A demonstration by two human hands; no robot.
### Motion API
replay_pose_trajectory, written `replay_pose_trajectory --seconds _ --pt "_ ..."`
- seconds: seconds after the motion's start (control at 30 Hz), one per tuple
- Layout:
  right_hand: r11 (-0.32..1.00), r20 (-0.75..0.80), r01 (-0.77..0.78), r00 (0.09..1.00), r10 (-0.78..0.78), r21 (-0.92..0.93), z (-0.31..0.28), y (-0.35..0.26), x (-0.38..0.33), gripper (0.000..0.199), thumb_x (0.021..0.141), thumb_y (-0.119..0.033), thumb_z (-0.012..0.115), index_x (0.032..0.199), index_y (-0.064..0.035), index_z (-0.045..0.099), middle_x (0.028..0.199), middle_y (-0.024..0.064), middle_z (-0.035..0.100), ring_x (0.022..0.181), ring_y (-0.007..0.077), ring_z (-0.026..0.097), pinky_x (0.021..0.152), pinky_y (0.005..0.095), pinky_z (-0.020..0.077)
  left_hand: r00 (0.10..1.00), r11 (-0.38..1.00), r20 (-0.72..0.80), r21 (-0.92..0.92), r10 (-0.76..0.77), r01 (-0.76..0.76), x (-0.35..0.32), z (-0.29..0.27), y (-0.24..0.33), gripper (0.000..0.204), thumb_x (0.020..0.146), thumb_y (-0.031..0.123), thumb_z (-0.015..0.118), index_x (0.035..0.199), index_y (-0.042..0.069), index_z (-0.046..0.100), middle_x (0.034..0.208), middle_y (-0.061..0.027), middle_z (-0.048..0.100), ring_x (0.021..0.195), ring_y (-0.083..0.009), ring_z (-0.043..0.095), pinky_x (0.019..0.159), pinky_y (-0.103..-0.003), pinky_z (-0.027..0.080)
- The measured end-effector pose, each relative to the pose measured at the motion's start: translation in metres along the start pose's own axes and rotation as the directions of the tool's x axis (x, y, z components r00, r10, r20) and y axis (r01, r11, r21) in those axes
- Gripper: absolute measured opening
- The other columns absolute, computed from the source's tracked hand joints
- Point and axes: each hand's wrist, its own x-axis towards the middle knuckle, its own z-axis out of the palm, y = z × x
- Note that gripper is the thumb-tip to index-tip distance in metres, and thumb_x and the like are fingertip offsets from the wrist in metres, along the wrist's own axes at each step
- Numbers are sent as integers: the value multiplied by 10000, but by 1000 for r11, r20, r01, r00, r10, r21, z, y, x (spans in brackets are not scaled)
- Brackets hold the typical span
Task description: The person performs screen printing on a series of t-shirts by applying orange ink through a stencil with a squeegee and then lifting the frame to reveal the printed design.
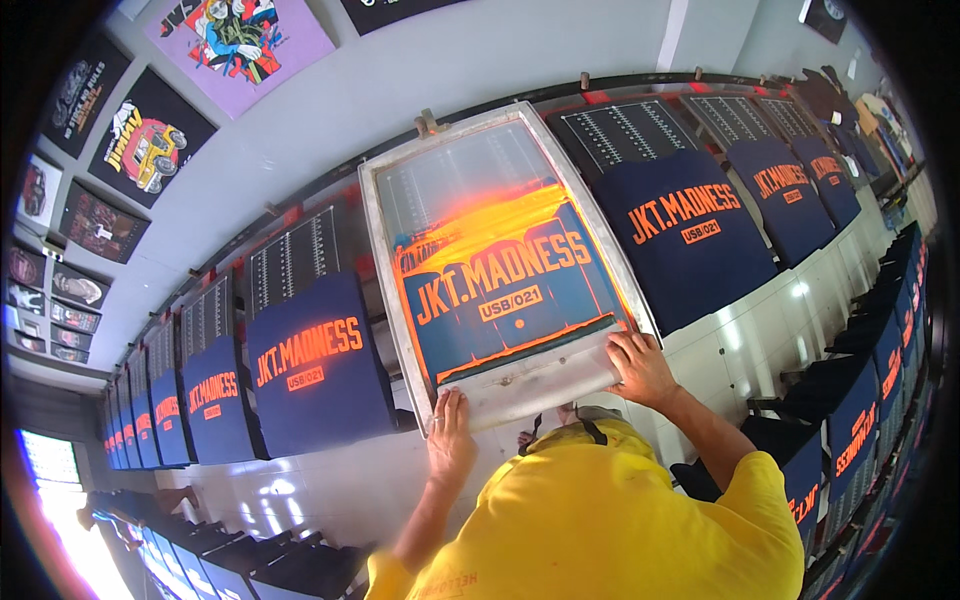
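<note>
A silk-screen printing frame (381,256) with a pale metal rim lies over a dark shirt panel. Orange ink (490,225) is smeared thickest across the middle of its mesh, and orange lettering shows below it. At the near end sits a wide metal squeegee (535,382) with a dark green blade edge, an orange ink line along it. My left hand (452,432) is closed over the squeegee's left end, fingertips on top. The right end is gripped by my right hand (640,366), fingers bent over the bar. Both thumbs are hidden.
Printed navy shirt panels on boards (318,350) run in a row to the left, with more panels (690,230) on the right. Behind them runs a dark rail (270,210) along the grey wall. Another row of boards (840,420) stands behind me at the right.
</note>
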Motion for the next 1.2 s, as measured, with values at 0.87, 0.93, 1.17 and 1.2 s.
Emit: replay_pose_trajectory --seconds 0.87,0.93,1.17,1.2 --pt "636 -255 -408 673 694 655 79 95 42 153 941 -109 479 1070 -29 498 857 250 610 773 445 600 682 485 451 590 295 324 -632 -740 717 1 38 -138 302 941 257 595 904 -33 668 745 -41 625 630 -137 585 589 -300 461" --pt "606 -213 -433 669 712 667 76 94 41 142 941 -86 479 1067 -23 497 880 215 603 806 397 601 716 439 461 552 164 449 -653 -702 739 4 32 -144 292 943 240 603 981 -44 664 842 -78 676 716 -147 645 655 -278 531" --pt "481 -101 -451 642 760 752 70 93 41 140 929 -71 489 1064 -35 498 856 187 603 756 362 590 697 418 460 555 101 541 -653 -632 751 14 15 -139 275 949 236 592 959 -32 655 819 -59 652 717 -139 629 653 -304 543" --pt "508 -148 -421 643 751 751 68 91 42 140 928 -76 493 1064 -42 492 824 199 605 711 366 590 660 423 459 557 103 542 -652 -629 751 14 16 -143 276 950 236 591 957 -33 652 807 -51 645 707 -136 624 650 -304 542"
